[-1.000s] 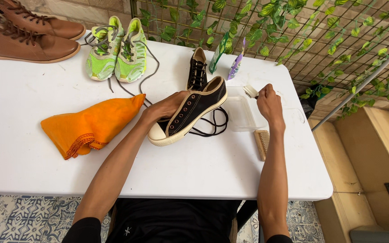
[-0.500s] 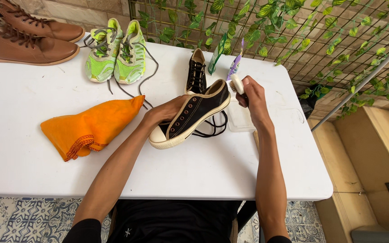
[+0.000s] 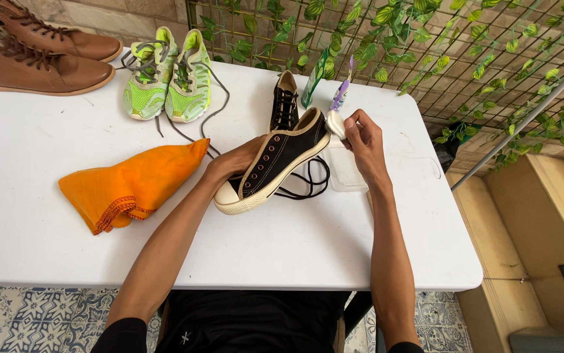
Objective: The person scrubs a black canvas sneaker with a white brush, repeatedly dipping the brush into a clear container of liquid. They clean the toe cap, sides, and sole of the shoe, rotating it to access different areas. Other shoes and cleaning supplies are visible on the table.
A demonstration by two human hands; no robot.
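My left hand point(image 3: 233, 163) holds a black canvas sneaker point(image 3: 275, 163) with a cream rubber sole, tilted on its side in the middle of the white table point(image 3: 33, 229). My right hand point(image 3: 363, 140) grips a small white pad point(image 3: 335, 123) and presses it against the sneaker's heel. The second black sneaker point(image 3: 286, 98) stands upright just behind. Loose black laces point(image 3: 308, 180) lie under the held shoe.
An orange cloth point(image 3: 131, 186) lies left of the sneaker. Green running shoes point(image 3: 164, 78) and brown boots point(image 3: 33, 55) sit at the back left. A green bottle point(image 3: 316, 75) and a purple tube point(image 3: 340, 95) stand behind; a clear tray point(image 3: 347, 173) lies at right.
My right hand moved left from the clear tray to the sneaker's heel, carrying the white pad. The left hand kept holding the sneaker, which stayed nearly in place.
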